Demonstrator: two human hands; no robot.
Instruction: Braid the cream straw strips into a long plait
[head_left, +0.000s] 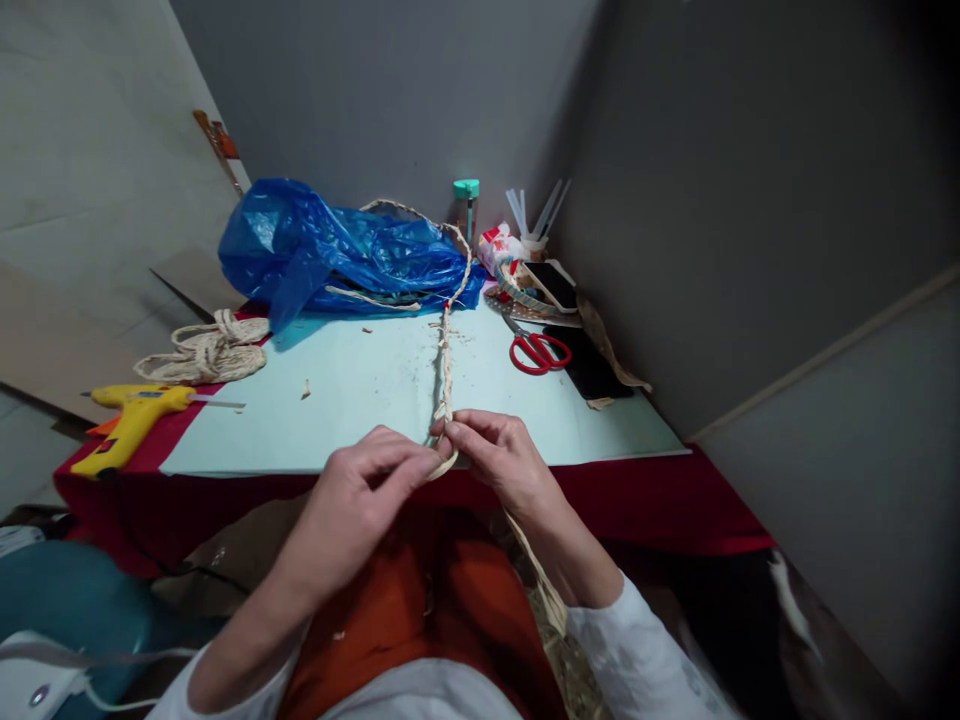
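A pale braided cord [447,350] of flat plant-like fibre runs from the blue plastic bag down to the table's front edge, where both hands meet at its near end. My left hand [367,490] pinches a fibre strand on the left of the braid. Just beside it, my right hand [504,455] grips the braid's end between thumb and fingers. One loose strand [536,570] hangs below my right wrist toward the lap. A small red mark shows on the braid near the bag. The fingertips partly hide the braid's end.
A blue plastic bag [322,250] lies at the back. Red-handled scissors [538,353], a black phone-like slab [589,365] and a white-framed phone [551,285] are on the right. Woven slippers [206,350] and a yellow glue gun [135,420] lie left. Grey panels bound the back and right.
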